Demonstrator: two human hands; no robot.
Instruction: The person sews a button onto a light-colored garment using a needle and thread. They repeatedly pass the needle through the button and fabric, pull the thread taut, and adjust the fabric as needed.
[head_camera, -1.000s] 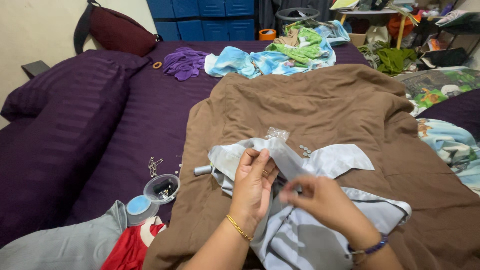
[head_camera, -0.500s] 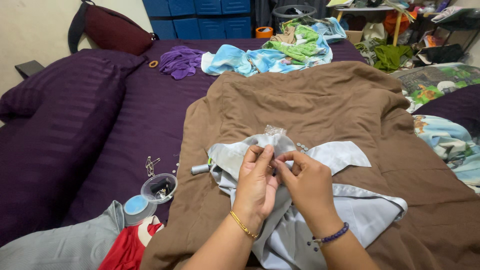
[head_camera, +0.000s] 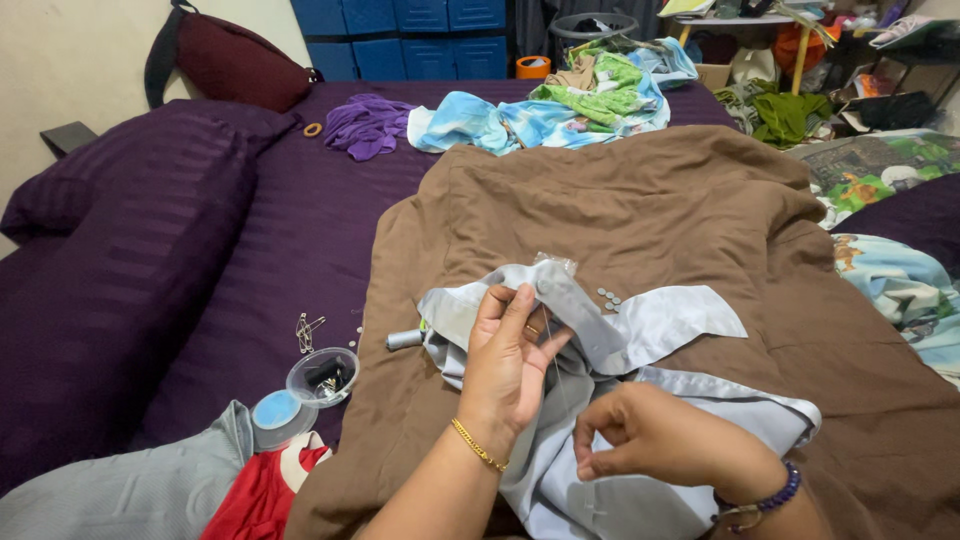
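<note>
Hands | your left hand (head_camera: 510, 365) pinches the grey shirt (head_camera: 640, 330) | your right hand (head_camera: 650, 435) pinches tight, maybe on thread, hard to tell

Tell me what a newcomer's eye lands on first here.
First, the two hands at bottom centre: the left hand pinches a fold of pale grey shirt, the right hand is drawn back below it. Under them spreads a brown blanket on the purple bed.

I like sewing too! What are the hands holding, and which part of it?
The left hand pinches the pale blue shirt at its button strip. The right hand pinches something too thin to see.
</note>
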